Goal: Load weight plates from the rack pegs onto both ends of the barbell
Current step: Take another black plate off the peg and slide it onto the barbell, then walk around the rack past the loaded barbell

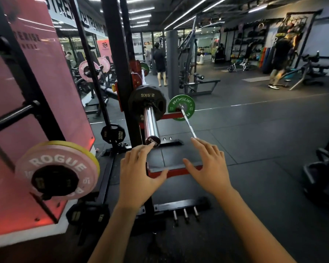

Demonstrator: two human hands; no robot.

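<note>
Both hands open and empty: left hand (139,174) spread flat, fingers straight, index tip at or just short of the end cap of the barbell sleeve (151,123); right hand (207,168) likewise spread, palm down, well clear of the sleeve, hovering over the floor (254,139). On the near sleeve, one small black plate (147,103) marked 2.5 kg, pushed up toward the rack upright (120,73). Farther off, a green plate (181,107) on the end of a thinner bar; whether that belongs to the same barbell, hard to tell. Down at the left, a pink plate (55,171) with a yellow one behind it, hung on a rack peg and capped by a small black plate; higher up, a bare peg (13,116). More small black plates low on the rack near the floor. Other people in the distance, busy at other stations. Judged from this: near end barely loaded, most plates not yet moved. Risks from here: no collar visible on the sleeve, so any tilt of the bar could send the small plate sliding off toward the hands and feet. Loading one end heavily before the other could tip the bar in its hooks. Lifting the pink plate means first clearing the small black one in front of it; pulling both together with open, flat fingers invites a dropped plate or pinched fingers between plates on the sleeve.
</note>
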